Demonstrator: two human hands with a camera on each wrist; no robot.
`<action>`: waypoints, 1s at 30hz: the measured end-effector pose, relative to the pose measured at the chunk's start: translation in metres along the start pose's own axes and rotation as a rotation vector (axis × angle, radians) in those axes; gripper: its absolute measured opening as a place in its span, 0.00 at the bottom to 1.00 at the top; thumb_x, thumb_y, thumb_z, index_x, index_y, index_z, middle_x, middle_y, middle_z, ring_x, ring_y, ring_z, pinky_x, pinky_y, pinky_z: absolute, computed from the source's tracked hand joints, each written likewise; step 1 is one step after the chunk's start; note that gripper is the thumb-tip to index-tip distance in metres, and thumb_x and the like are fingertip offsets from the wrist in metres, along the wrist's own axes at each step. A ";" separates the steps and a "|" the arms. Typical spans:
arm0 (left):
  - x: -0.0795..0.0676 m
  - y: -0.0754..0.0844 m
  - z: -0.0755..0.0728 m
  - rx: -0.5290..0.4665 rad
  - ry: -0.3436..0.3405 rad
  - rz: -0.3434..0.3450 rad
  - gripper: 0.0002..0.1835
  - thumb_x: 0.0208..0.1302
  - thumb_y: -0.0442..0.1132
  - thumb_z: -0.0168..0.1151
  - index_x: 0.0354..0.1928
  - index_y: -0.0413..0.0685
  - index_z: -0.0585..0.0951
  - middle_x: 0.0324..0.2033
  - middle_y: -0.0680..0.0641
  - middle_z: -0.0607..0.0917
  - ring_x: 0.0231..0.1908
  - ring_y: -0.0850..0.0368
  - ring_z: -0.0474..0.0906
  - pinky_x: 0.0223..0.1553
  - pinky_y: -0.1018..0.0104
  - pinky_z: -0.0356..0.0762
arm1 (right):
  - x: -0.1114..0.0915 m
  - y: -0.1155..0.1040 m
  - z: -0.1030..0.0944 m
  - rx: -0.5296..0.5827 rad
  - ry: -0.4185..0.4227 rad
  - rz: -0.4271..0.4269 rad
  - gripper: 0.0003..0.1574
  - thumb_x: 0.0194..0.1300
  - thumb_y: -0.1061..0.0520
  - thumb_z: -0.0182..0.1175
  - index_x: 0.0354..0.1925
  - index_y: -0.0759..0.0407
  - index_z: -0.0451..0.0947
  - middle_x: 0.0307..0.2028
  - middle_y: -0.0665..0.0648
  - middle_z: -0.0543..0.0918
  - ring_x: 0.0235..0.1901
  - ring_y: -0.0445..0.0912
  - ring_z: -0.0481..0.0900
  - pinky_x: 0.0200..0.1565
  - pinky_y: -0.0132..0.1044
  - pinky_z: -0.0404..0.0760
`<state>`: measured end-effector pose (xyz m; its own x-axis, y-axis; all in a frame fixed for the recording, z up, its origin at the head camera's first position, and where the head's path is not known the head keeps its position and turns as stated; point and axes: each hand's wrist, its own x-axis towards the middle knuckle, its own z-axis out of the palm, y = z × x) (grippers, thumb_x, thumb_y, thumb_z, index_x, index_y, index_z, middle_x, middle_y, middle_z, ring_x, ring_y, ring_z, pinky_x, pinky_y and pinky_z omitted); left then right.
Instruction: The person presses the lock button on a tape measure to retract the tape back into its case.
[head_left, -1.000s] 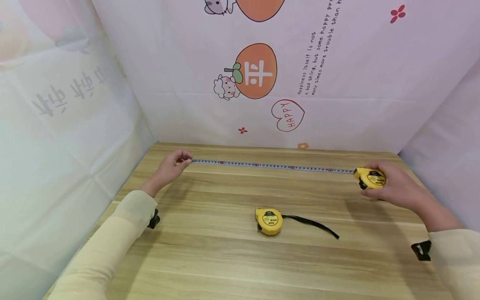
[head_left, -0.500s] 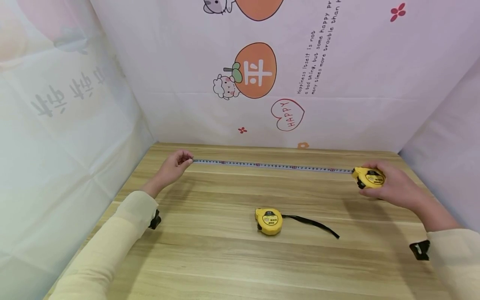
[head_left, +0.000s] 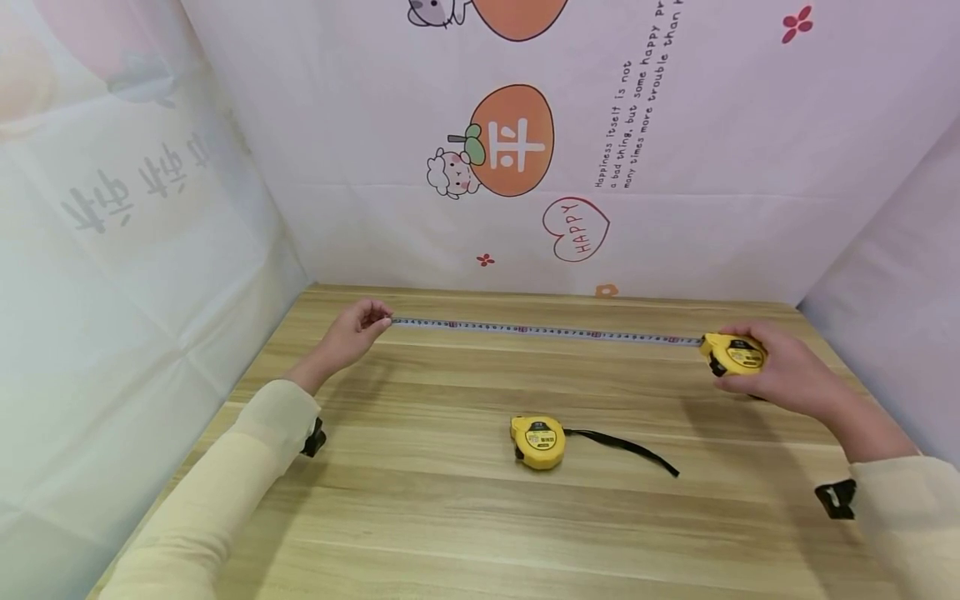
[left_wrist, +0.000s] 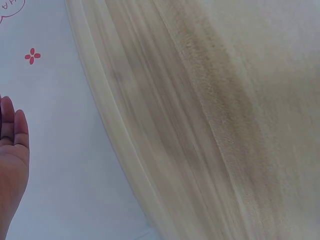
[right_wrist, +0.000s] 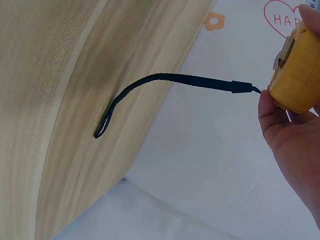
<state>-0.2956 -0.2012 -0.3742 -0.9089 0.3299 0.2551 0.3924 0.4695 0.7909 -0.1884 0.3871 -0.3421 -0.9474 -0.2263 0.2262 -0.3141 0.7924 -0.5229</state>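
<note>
Between the two hands a tape measure's blade [head_left: 558, 332] stretches across the far part of the table. At its left end my left hand [head_left: 351, 335] pinches the tip between thumb and fingers. On the right, my right hand [head_left: 787, 372] grips the yellow tape measure case [head_left: 738, 356]. In the right wrist view, a black strap [right_wrist: 200, 81] hangs from that yellow case [right_wrist: 299, 67]. Only part of the left hand [left_wrist: 11, 155] shows in the left wrist view, and the blade is out of sight there.
A second yellow tape measure [head_left: 538, 442] lies on the wooden table [head_left: 420, 517], its black strap [head_left: 626, 447] trailing right. Printed white cloth [head_left: 360, 167] hangs behind the table and at both sides.
The case in my right hand has shifted slightly left, and my left hand slightly right. The span of blade between them is a little shorter.
</note>
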 end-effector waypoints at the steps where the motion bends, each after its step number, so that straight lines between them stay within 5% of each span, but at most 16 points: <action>1: 0.000 0.001 0.000 0.000 -0.001 -0.005 0.10 0.74 0.35 0.51 0.51 0.36 0.74 0.41 0.41 0.77 0.39 0.50 0.72 0.39 0.62 0.72 | 0.000 -0.001 0.000 -0.007 0.001 0.003 0.41 0.50 0.57 0.77 0.58 0.66 0.69 0.46 0.63 0.74 0.34 0.45 0.73 0.28 0.34 0.77; 13: 0.000 0.002 0.001 -0.006 -0.011 -0.004 0.11 0.74 0.34 0.52 0.51 0.35 0.74 0.42 0.40 0.77 0.39 0.49 0.72 0.38 0.62 0.72 | 0.002 -0.002 0.002 0.022 -0.010 -0.010 0.41 0.50 0.59 0.76 0.58 0.68 0.68 0.46 0.64 0.74 0.34 0.44 0.73 0.29 0.34 0.78; 20: 0.001 0.003 0.004 -0.022 -0.026 -0.009 0.09 0.74 0.35 0.52 0.50 0.37 0.74 0.42 0.38 0.77 0.42 0.39 0.72 0.40 0.61 0.72 | 0.003 -0.005 0.004 0.022 -0.004 -0.019 0.40 0.50 0.59 0.77 0.57 0.67 0.68 0.45 0.64 0.75 0.34 0.43 0.73 0.29 0.34 0.78; 26: 0.002 0.001 0.006 -0.012 -0.024 0.004 0.09 0.74 0.34 0.52 0.50 0.36 0.74 0.42 0.37 0.77 0.39 0.48 0.72 0.38 0.64 0.71 | 0.003 -0.008 0.004 0.019 0.000 -0.022 0.40 0.50 0.58 0.77 0.57 0.67 0.69 0.45 0.64 0.75 0.33 0.44 0.73 0.29 0.34 0.77; 30: 0.001 0.003 0.007 -0.005 -0.026 0.005 0.10 0.74 0.33 0.51 0.51 0.33 0.74 0.42 0.36 0.76 0.38 0.45 0.71 0.37 0.64 0.70 | 0.002 -0.008 0.004 0.016 0.003 -0.029 0.40 0.49 0.58 0.77 0.56 0.67 0.69 0.45 0.64 0.75 0.33 0.44 0.73 0.28 0.34 0.77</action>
<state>-0.2947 -0.1936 -0.3759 -0.9029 0.3536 0.2445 0.3963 0.4640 0.7922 -0.1881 0.3777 -0.3409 -0.9376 -0.2473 0.2445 -0.3427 0.7762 -0.5292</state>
